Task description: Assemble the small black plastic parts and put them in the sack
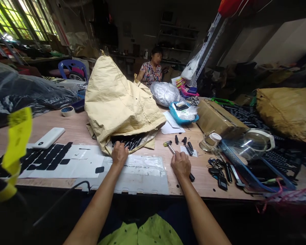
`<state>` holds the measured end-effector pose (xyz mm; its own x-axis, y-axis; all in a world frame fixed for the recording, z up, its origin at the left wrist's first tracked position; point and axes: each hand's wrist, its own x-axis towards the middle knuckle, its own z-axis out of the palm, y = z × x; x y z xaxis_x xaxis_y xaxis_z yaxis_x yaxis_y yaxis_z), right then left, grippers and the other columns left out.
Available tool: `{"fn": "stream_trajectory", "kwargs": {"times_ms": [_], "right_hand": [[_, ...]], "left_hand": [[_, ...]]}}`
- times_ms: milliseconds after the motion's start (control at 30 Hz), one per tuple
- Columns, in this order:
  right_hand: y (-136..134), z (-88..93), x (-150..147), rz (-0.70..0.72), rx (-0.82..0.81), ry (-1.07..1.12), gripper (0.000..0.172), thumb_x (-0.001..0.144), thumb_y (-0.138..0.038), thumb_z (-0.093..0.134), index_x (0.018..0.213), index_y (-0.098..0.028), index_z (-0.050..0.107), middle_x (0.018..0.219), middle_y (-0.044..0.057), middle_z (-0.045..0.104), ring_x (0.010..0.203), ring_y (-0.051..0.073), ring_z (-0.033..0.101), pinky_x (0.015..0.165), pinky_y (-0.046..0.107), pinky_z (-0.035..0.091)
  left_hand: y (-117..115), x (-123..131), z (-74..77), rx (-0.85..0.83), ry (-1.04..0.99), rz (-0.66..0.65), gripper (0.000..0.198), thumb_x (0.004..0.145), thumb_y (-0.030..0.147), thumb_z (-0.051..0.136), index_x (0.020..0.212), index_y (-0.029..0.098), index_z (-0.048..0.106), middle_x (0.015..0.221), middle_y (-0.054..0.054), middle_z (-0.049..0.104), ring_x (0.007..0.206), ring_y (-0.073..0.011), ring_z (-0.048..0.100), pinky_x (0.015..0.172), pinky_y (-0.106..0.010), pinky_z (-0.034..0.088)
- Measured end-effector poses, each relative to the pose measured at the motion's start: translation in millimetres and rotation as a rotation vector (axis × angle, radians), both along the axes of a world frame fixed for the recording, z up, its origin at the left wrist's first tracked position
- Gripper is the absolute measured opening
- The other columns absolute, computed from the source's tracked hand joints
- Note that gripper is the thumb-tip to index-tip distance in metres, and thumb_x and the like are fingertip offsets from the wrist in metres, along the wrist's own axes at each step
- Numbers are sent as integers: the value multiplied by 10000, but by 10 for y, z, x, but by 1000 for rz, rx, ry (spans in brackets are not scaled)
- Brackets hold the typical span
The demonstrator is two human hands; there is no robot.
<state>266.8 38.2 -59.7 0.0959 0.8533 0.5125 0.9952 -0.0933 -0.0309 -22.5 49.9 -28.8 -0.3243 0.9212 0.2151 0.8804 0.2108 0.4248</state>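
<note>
A large beige sack point(122, 98) lies on the table, its mouth facing me. Inside the mouth are several slim black plastic pieces point(134, 141). My left hand point(119, 154) is at the mouth, fingers curled down among those pieces; what they hold is hidden. My right hand point(181, 165) is closed around a small hammer point(171, 148), whose head points up and left and whose black handle end sticks out below the palm. A few loose black pieces point(189, 147) lie just beyond the hammer. Below the sack is a pale flat sheet point(145, 180).
On the left, rows of black strips point(51, 160) lie on white paper beside a white power bank point(49, 137) and a tape roll point(67, 111). To the right are keys point(214, 165), a blue tray point(234, 160), a glass jar point(206, 144) and a cardboard box point(219, 119). A person point(151, 69) sits beyond the table.
</note>
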Motion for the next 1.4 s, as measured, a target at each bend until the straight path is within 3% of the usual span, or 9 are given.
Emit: {"fn": "stream_trajectory", "kwargs": {"times_ms": [200, 267, 400, 500, 700, 1400], "right_hand": [[4, 1, -1, 2, 2, 1, 171, 882, -200, 513, 933, -182, 675, 827, 64, 539, 815, 194, 468, 646, 278, 297], [7, -2, -3, -3, 0, 1, 174, 881, -197, 510, 931, -183, 676, 828, 66, 538, 814, 195, 466, 640, 281, 296], [11, -5, -9, -11, -3, 0, 186, 883, -199, 498, 928, -184, 678, 826, 66, 533, 814, 194, 463, 638, 285, 299], [11, -5, -15, -14, -13, 11, 186, 885, -210, 501, 940, -187, 677, 836, 68, 534, 823, 195, 465, 648, 287, 311], [8, 12, -30, -27, -47, 29, 194, 893, -215, 508, 977, -193, 682, 854, 72, 543, 827, 200, 475, 654, 288, 318], [-1, 32, -36, -36, -36, 7, 188, 898, -214, 504, 954, -185, 682, 846, 70, 554, 828, 200, 477, 644, 289, 294]], "left_hand": [[-127, -7, 97, 187, -63, -94, 174, 901, 191, 520, 985, 163, 669, 1002, -117, 634, 973, -271, 575, 918, -396, 470], [-203, 79, 129, 219, -103, -245, 170, 909, 210, 522, 1007, 191, 659, 1002, -92, 656, 957, -258, 566, 906, -393, 462], [-315, 346, 117, 103, -176, -613, 120, 882, 205, 571, 963, 214, 659, 965, -54, 669, 944, -232, 551, 877, -368, 448], [-338, 481, 28, 3, -193, -722, 98, 856, 185, 597, 928, 210, 658, 927, -46, 653, 941, -224, 542, 866, -358, 438], [-328, 489, -101, -14, -216, -747, 115, 836, 212, 633, 942, 214, 680, 930, -49, 631, 956, -228, 534, 883, -376, 425], [-293, 524, -98, -76, -293, -645, 187, 775, 241, 719, 959, 255, 751, 897, -36, 647, 968, -238, 550, 882, -365, 437]]}}
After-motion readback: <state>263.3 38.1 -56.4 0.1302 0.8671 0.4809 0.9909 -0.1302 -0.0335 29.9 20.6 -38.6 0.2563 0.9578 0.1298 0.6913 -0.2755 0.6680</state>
